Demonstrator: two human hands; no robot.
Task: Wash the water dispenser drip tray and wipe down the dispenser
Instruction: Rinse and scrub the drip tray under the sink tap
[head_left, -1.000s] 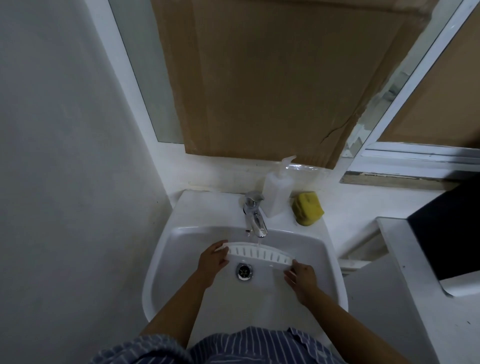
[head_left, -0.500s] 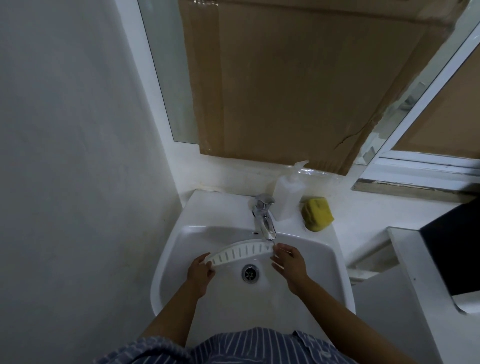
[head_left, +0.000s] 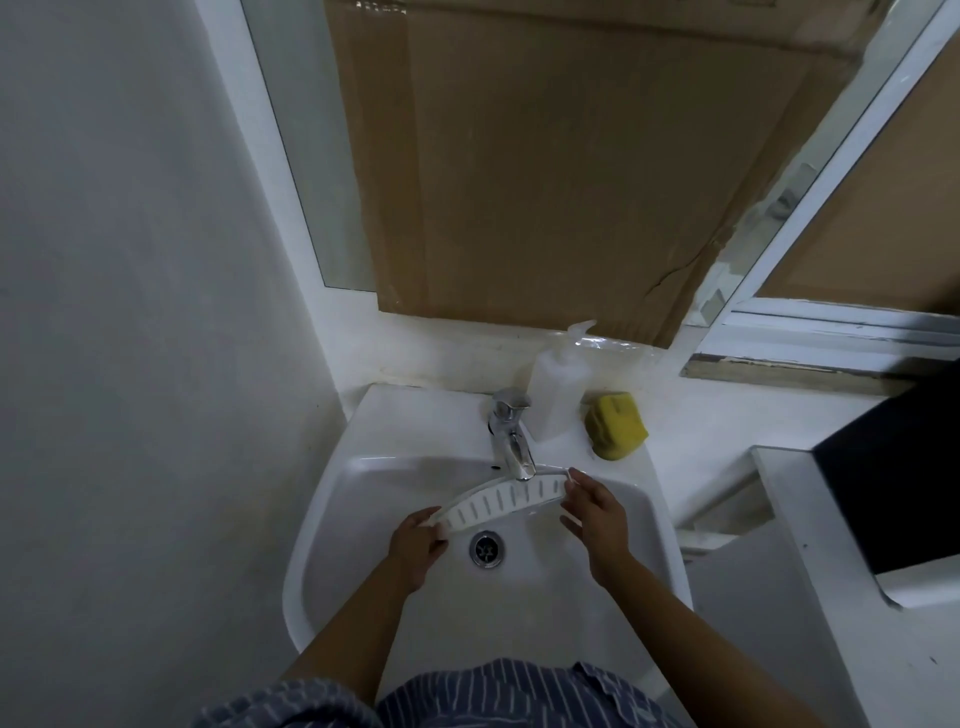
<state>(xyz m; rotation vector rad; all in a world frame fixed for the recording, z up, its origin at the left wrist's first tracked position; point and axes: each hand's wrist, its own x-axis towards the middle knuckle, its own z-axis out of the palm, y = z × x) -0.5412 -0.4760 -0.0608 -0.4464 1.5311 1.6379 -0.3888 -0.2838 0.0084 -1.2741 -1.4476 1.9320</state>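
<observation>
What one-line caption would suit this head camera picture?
Both hands, left hand and right hand, hold a slotted white drip tray under the tap over a sink.

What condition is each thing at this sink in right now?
Drip tray: held over the basin, tilted, right end under the spout.
Left hand: grips the tray's left end.
Right hand: pinches its right end.
Tap: flow too faint to tell.
Sponge: untouched on the ledge.
Soap bottle: upright.

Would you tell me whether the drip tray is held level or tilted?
Tilted: the drip tray slopes up from the left hand to the right hand beneath the tap.
</observation>
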